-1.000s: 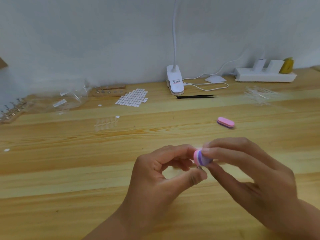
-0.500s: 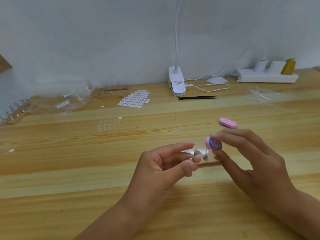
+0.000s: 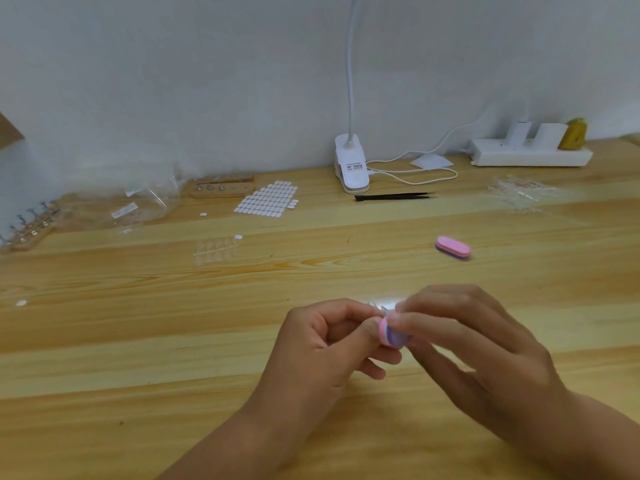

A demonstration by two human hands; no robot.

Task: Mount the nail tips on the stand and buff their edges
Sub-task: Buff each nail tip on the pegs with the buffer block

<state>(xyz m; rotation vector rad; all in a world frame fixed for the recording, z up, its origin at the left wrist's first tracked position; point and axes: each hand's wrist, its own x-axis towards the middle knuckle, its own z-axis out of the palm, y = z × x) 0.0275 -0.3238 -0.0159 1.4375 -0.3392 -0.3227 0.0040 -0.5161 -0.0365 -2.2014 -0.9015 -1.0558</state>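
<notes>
My right hand (image 3: pixel 464 344) pinches a small pink and purple buffer block (image 3: pixel 391 332) between thumb and fingers. It meets my left hand (image 3: pixel 329 344), whose thumb and fingers pinch a small metal nail-tip holder (image 3: pixel 379 308) with a clear tip, mostly hidden. The buffer touches that holder. A second pink buffer (image 3: pixel 453 248) lies on the table to the right. A strip of clear nail tips (image 3: pixel 215 249) lies left of centre. Wooden stands sit at the back (image 3: pixel 221 187) and far left (image 3: pixel 29 230).
A sheet of white adhesive tabs (image 3: pixel 266 202), black tweezers (image 3: pixel 394 196), a white clip lamp (image 3: pixel 351 168) with cable, a power strip (image 3: pixel 530 155), clear plastic bags (image 3: pixel 131 206) and more clear tips (image 3: pixel 519 192) line the back of the wooden table (image 3: pixel 138 341).
The hands were together, then the right hand lifted the buffer up and away; now it has brought the buffer back against the holder in my left hand.
</notes>
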